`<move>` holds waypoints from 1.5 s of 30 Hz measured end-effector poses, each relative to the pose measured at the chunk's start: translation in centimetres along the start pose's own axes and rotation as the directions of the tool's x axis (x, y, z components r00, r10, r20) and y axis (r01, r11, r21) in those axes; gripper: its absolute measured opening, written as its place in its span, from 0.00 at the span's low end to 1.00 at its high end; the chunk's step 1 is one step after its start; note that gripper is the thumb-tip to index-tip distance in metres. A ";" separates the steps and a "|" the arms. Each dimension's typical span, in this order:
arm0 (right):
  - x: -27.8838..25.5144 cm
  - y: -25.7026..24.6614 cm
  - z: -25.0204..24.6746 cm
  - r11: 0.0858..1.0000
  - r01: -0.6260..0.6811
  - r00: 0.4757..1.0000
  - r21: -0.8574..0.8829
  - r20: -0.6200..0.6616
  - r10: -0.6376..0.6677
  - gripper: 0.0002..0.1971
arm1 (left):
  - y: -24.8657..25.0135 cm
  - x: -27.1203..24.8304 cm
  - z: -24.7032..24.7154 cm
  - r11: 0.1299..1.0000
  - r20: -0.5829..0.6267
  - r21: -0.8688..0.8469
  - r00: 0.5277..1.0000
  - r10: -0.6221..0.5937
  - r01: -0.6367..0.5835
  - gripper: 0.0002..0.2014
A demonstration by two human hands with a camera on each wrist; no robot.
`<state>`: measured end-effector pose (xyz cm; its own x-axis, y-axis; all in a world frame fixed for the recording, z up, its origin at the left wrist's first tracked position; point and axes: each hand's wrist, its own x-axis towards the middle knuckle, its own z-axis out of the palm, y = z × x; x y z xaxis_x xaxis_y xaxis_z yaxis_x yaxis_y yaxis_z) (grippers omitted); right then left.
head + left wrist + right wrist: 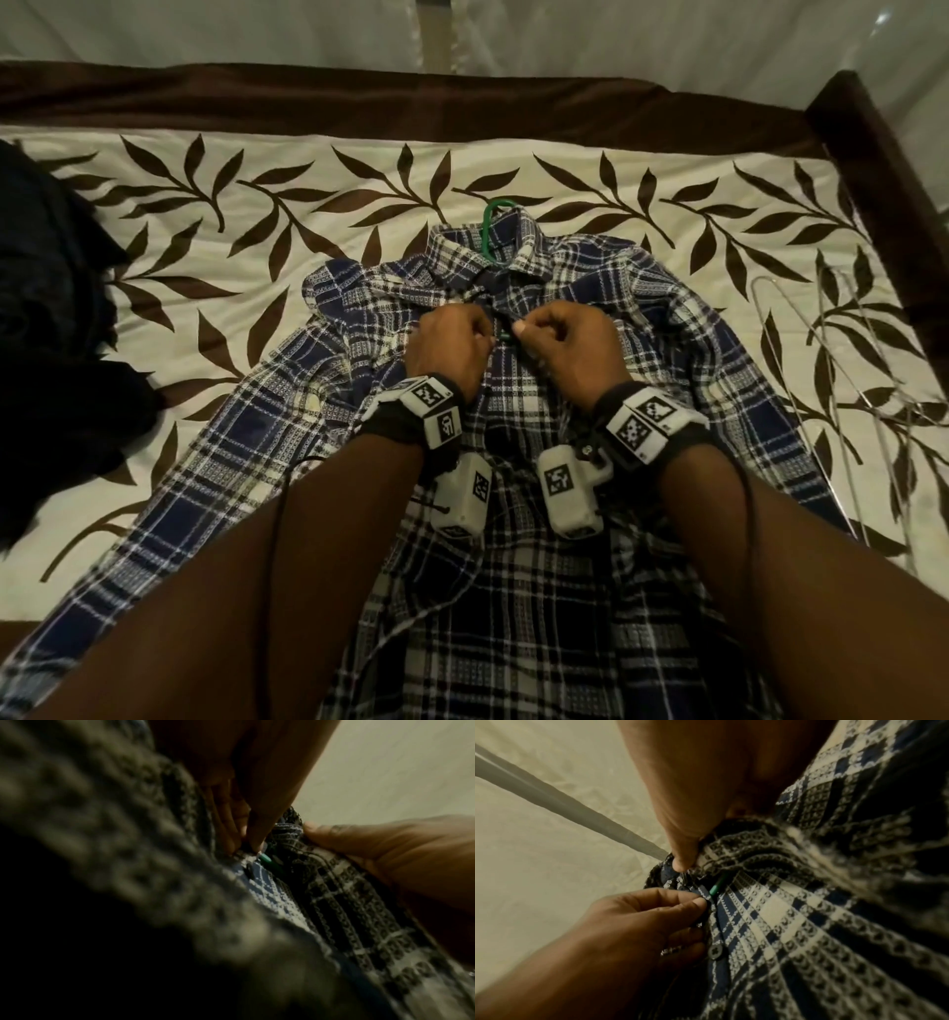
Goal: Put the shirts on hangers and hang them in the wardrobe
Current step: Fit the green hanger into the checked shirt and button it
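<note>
- Fingers (480, 322) of left hand (452, 344) curled, pinching left front edge of plaid shirt (513, 514) just below collar.
- Fingers (534, 329) of right hand (570, 349) curled likewise, pinching right front edge; both hands almost touching at placket.
- Plaid shirt lying flat, front up, on bed (257, 205), collar pointing away, sleeves spread to both sides.
- Green hanger (493, 221) already inside shirt: hook protruding from collar, short green section visible between fingertips at placket in all three views.
- Dark button (715, 951) visible in right wrist view below pinch point, resting beside left fingers. Fastened or unfastened: cannot tell.
- Step in hand, as judged: closing upper placket to keep shirt seated on hanger.
- Progress, as judged: early. Hanger inserted in this shirt; buttoning near collar not confirmed complete.
- Remaining for this shirt: finish fastening, lift by hook, carry to wardrobe, hang on rail. Wardrobe not in view.
- Bare wire hangers (847, 385) lying on bed at right, well apart from shirt, unused.
- Dark clothing pile (51, 334) at left edge of bed; content not distinguishable, possibly further shirts awaiting hangers.
- Caution: loose sleeves liable to drag or slip shoulder off hanger during lift; support by hook with shoulders squared.
</note>
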<state>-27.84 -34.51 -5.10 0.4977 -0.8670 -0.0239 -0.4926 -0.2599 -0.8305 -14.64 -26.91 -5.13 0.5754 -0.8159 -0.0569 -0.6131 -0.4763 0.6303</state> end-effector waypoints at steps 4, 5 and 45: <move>0.1 0.0 0.2 0.993 0.019 1.000 -0.113 0.010 -0.018 0.03 | -0.1 0.0 -0.2 1.000 0.035 -0.019 0.999 -0.005 0.006 0.10; 0.1 0.0 0.2 0.989 0.033 0.999 -0.142 0.012 -0.032 0.03 | -0.1 0.0 -0.4 0.999 0.045 -0.045 0.999 -0.005 0.008 0.10; -0.8 -1.7 0.0 0.990 -0.101 0.992 0.096 0.087 0.093 0.06 | 1.5 -1.3 -3.5 0.819 0.213 -0.521 0.966 -0.149 0.241 0.02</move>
<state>-27.44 -33.39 -3.67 0.5101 -0.8470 -0.1497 -0.4701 -0.1288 -0.8732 -14.43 -25.44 -1.41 0.5320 -0.7866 -0.3135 -0.0817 -0.4161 0.9056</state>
